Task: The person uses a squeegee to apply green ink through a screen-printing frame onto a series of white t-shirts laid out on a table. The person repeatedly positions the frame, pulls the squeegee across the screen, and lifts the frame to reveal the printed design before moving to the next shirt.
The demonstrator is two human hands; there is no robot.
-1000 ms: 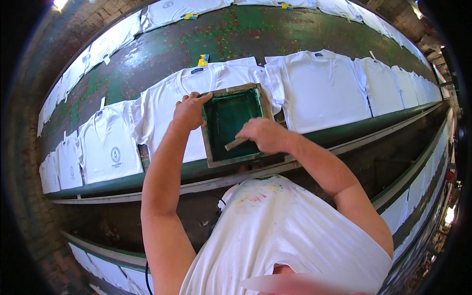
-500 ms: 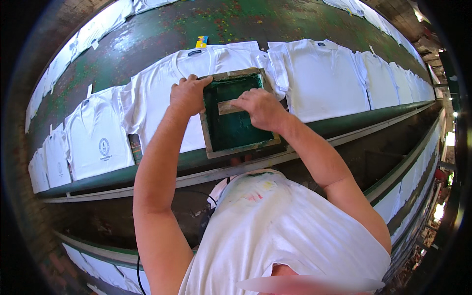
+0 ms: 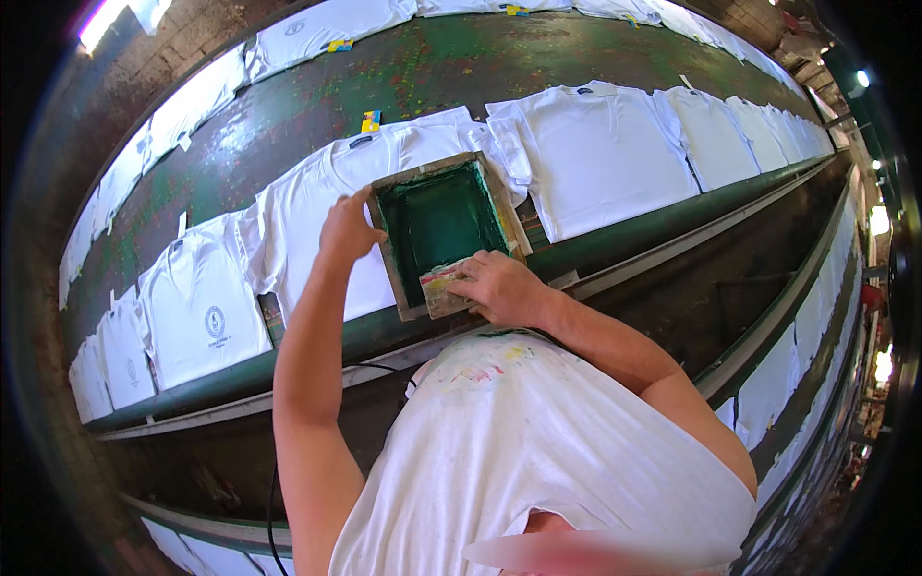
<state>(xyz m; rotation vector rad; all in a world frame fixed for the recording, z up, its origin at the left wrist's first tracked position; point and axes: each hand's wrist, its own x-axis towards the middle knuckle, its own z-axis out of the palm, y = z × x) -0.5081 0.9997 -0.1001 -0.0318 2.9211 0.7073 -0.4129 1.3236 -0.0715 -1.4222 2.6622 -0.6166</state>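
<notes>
My left hand (image 3: 352,228) grips the left side of a square wooden screen frame (image 3: 423,167) with dark green ink inside, which lies over a white V-neck T-shirt (image 3: 331,259) on the long green board. In my right hand (image 3: 495,283) is a squeegee (image 3: 437,286) with paint streaks on it, at the near edge of the frame. My fingers are bent over its top, and its lower edge is hidden.
Folded white T-shirts (image 3: 595,158) line the board (image 3: 576,53) on both sides, some with a dark round print (image 3: 213,320). A metal rail (image 3: 672,248) runs along the near edge. A lower rack of shirts (image 3: 768,384) curves along the right.
My right hand has pulled the squeegee from the middle of the screen toward me, to its near edge. The frame sits slightly tilted compared with before. My left hand stays on its left side.
</notes>
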